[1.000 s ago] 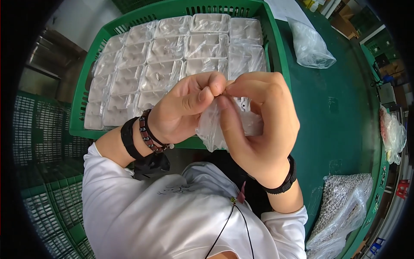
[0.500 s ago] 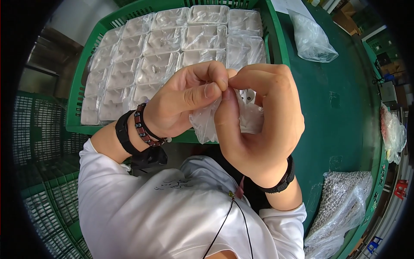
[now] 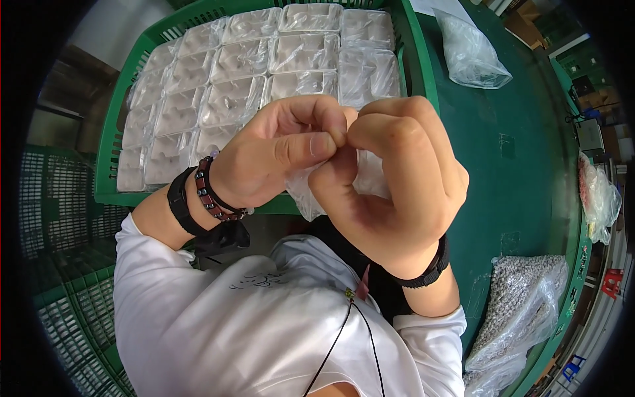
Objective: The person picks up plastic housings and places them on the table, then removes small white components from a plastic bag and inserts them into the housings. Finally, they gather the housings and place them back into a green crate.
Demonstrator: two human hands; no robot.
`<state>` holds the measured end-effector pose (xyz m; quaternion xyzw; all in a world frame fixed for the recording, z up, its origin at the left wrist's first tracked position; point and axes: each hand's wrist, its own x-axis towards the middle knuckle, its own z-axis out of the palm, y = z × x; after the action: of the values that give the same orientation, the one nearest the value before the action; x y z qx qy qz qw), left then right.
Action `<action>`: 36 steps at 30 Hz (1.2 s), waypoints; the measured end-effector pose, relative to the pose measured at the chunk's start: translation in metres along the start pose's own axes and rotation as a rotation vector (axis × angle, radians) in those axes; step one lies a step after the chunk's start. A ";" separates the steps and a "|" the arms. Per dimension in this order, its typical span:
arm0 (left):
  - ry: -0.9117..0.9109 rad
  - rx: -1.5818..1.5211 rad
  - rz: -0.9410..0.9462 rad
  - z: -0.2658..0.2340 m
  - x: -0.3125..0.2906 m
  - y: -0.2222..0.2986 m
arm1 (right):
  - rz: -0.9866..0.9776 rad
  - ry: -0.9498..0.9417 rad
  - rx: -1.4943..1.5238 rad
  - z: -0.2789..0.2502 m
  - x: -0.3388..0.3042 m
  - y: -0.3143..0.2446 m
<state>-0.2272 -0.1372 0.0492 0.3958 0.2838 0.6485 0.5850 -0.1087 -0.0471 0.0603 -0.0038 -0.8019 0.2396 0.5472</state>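
Note:
Both hands meet in front of my chest, above the near edge of a green crate. Thumb and forefinger of my left hand point(image 3: 274, 149) are pinched together on a clear plastic bag point(image 3: 305, 197). Fingertips of my right hand point(image 3: 403, 178) pinch right beside them, touching the left fingertips. The bag hangs down below and behind the fingers, and the part in the pinch is hidden. Inside the green crate point(image 3: 106, 162), several pale moulded trays point(image 3: 239, 61) wrapped in clear film stand in rows.
A green work table point(image 3: 509, 192) runs along the right. On it lie a crumpled clear bag point(image 3: 473, 53) at the far end and a clear bag of small grey parts point(image 3: 522, 304) nearer. Green crates point(image 3: 73, 324) stand at the lower left.
The whole scene has shifted slightly left. My right thumb has bent and moved left, and less of the bag shows between the hands. Both pinches stay closed.

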 end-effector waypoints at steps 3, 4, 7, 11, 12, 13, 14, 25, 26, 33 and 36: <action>-0.025 -0.003 -0.009 0.001 -0.001 -0.002 | -0.002 -0.004 0.039 -0.002 -0.001 0.001; -0.022 -0.009 0.004 0.002 -0.001 -0.003 | -0.002 -0.006 0.059 -0.002 -0.001 0.002; -0.020 -0.020 0.026 0.004 -0.001 -0.004 | 0.016 -0.017 0.147 -0.001 0.000 0.004; 0.011 0.136 0.067 0.004 0.003 -0.002 | 0.136 -0.098 0.311 -0.008 0.000 -0.010; 0.014 -0.020 0.068 -0.004 0.005 0.000 | 0.192 -0.140 0.383 -0.010 -0.002 -0.017; 0.018 -0.177 0.070 -0.012 0.007 0.001 | 0.190 -0.140 0.388 -0.012 -0.003 -0.022; 0.017 -0.329 0.071 -0.016 0.008 0.003 | 0.190 -0.146 0.395 -0.015 -0.004 -0.027; -0.038 -0.097 0.036 -0.009 0.008 0.018 | 0.370 -0.574 0.490 -0.046 -0.043 -0.041; 0.012 0.050 0.042 -0.008 0.009 0.023 | 0.262 -0.614 0.305 -0.048 -0.048 -0.040; -0.273 1.849 -0.162 -0.083 0.015 0.019 | 0.195 -0.789 -0.449 -0.066 -0.087 -0.045; -0.173 1.846 -0.347 -0.120 0.006 0.004 | 0.495 -0.814 -0.569 -0.073 -0.095 -0.043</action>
<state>-0.3306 -0.1207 -0.0091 0.7017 0.6959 0.0397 0.1477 0.0048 -0.0828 0.0145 -0.2469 -0.9569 0.1174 0.0977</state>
